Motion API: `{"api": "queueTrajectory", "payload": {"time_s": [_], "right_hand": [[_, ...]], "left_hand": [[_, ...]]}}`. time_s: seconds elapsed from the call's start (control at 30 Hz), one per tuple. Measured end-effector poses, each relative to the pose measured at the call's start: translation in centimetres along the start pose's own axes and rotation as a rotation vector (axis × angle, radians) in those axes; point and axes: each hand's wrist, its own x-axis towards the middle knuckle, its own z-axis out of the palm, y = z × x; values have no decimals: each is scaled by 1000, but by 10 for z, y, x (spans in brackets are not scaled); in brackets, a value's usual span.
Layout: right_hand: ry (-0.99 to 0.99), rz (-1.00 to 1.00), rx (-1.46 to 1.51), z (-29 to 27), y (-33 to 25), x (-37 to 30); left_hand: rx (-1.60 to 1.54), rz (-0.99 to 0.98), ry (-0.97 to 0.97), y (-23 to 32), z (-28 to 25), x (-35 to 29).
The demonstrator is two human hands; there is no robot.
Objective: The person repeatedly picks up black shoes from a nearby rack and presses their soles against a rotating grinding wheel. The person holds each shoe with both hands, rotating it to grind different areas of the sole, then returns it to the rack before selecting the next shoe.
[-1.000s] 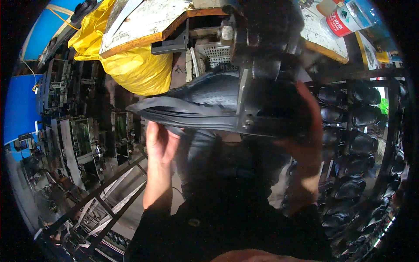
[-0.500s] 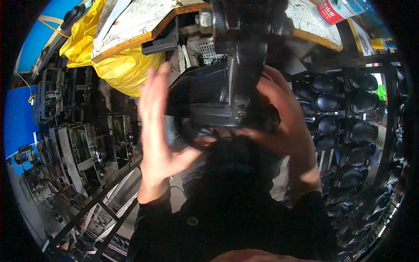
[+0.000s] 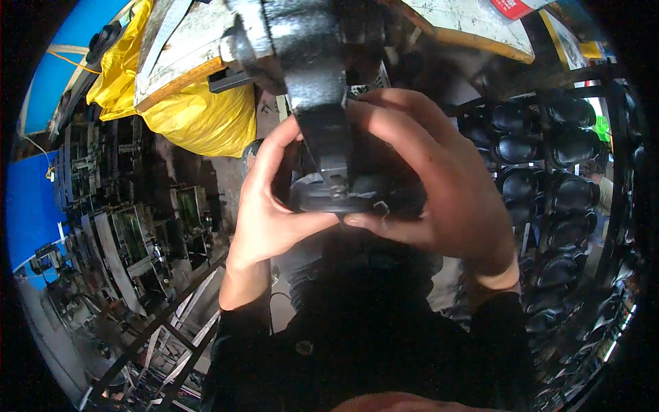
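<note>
Fingers of the left hand: curved into a wide C, thumb and forefinger well spread, laid against the left side of a black glossy workpiece; the remaining fingertips are hidden.
Fingers of the right hand: arched broadly over the right side of the same piece, thumb along its near edge, forefinger reaching behind the machine arm; how firmly either hand grips, I cannot tell.
Thumbs: tips near each other at the near edge, pointing inward.
Black workpiece: between the two hands, directly beneath the machine arm's lower end; its curved rim shows, most of the rest is dark or covered.
Machine arm: thick, black and shiny, coming down from the upper edge and narrowing toward the workpiece; whether it touches, I cannot tell.
Pale loop: thin, by the right thumb, too small to identify.
Worktop: worn white, with an orange-yellow edge, beyond the machine on the left.
Yellow sack: bulging beneath that worktop.
Rack on the right: rows of rounded black pieces.
Left side: metal framework, with a blue panel beyond it.
</note>
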Motion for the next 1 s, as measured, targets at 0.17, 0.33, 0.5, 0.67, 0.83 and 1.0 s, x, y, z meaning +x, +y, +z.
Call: {"api": "queueTrajectory", "payload": {"time_s": [0.17,0.33,0.5,0.67,0.83,1.0], "right_hand": [[92,6,227,14,17,-10],[267,146,689,64,77,-59],[189,298,753,117,111,-75],[143,336,676,134,102,-64],[142,362,627,130,97,-43],[174,379,1206,130,108,-41]], "left_hand": [[-146,-36,27,-11,0,-3],[-105,207,-73,-9,15,16],[-153,187,-159,-3,13,22],[-136,136,-164,-3,11,24],[-132,88,-79,-2,11,22],[-201,83,-25,-19,4,14]]}}
